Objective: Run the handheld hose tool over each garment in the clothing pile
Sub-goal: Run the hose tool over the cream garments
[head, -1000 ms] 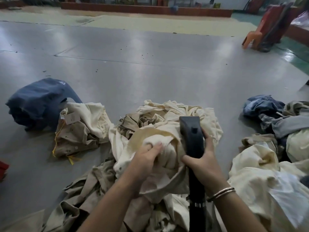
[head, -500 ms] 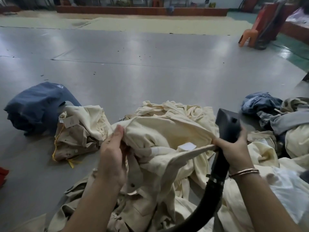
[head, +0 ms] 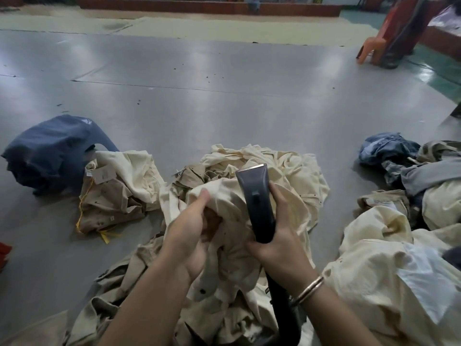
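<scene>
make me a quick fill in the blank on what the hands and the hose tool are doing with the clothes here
1. The right hand grips the dark hose tool with its flat nozzle end pointing ____.
2. The left hand holds a fold of the ____ garment.
3. A metal ____ sits on the right wrist.
4. The dark blue garment lies on the floor to the person's ____.

Missing words: up; cream; bangle; left
</scene>
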The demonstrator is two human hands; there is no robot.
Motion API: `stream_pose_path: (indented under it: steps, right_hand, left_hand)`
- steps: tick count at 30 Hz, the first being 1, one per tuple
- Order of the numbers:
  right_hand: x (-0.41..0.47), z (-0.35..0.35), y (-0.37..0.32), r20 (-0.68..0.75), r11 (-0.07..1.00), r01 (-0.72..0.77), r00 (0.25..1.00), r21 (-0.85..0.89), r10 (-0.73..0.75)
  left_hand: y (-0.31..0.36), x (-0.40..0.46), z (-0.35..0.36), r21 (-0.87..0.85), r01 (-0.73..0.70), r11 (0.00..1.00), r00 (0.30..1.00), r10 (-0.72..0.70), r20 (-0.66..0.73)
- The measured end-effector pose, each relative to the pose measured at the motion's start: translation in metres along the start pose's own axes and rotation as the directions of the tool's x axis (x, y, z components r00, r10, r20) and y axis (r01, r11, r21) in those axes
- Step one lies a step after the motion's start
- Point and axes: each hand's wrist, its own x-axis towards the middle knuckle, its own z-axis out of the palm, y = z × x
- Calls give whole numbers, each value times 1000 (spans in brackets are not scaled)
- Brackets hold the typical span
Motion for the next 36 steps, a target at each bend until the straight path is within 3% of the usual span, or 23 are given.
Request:
stream_pose_path:
  steps: [1,3,5,6,8,9,10,12,14,16,19,22,27,30,33,36]
  right_hand:
    - [0,2,1,-44,999,28,999,-33,-29]
    - [1,2,2,-88,998,37,995,-47,-41]
    - [4,-8,-4,-47,999,0,999,46,2]
    - [5,-16,-7,-46,997,4,999,78,0]
    - [7,-36,-13,-110,991,52,993,126,-38]
    - [8,-44,-15,-145,982,67,989,175,-41]
    - [8,-50,-17,-166,968,64,986,241,-24]
    - [7,-55,-16,-161,929,39,987,368,23]
    - [8,-56,-15,-138,886,8,988,464,64]
    - [9,-59,-15,-136,858,3,988,514,77]
    - [9,-68,-14,-142,835,7,986,551,86]
    - [5,-70,-12,-78,845,-29,993,535,83]
    - [1,-58,-4,7,896,-94,995,435,101]
    - [5,-70,1,41,894,-165,986,417,163]
    - [7,-82,1,10,884,-212,973,416,229]
    - [6,-84,-6,-29,880,-209,969,427,244]
  left_hand:
    - [4,0,-1,35,-51,998,998,52,-36]
    - [11,3,-4,278,-227,933,949,276,-150]
    - [18,13,-17,447,-373,813,819,515,-252]
    - [23,21,-28,430,-401,809,748,560,-356]
    - [35,35,-48,167,-357,919,756,389,-527]
    - [38,41,-59,-7,-286,958,809,237,-538]
    - [36,45,-67,-125,-231,965,863,144,-484]
    - [24,49,-66,-130,-159,979,959,122,-256]
    - [5,47,-53,28,-126,992,987,122,108]
    - [-14,46,-43,314,-84,946,964,-3,268]
    - [-30,40,-30,512,136,848,948,-262,181]
    - [-39,38,-17,523,233,820,925,-353,143]
    - [-55,30,6,391,131,911,973,-194,127]
    - [-50,22,10,177,66,982,992,-84,94]
    - [-38,13,11,61,29,998,982,-40,183]
    - [-37,0,15,50,35,998,972,-46,232]
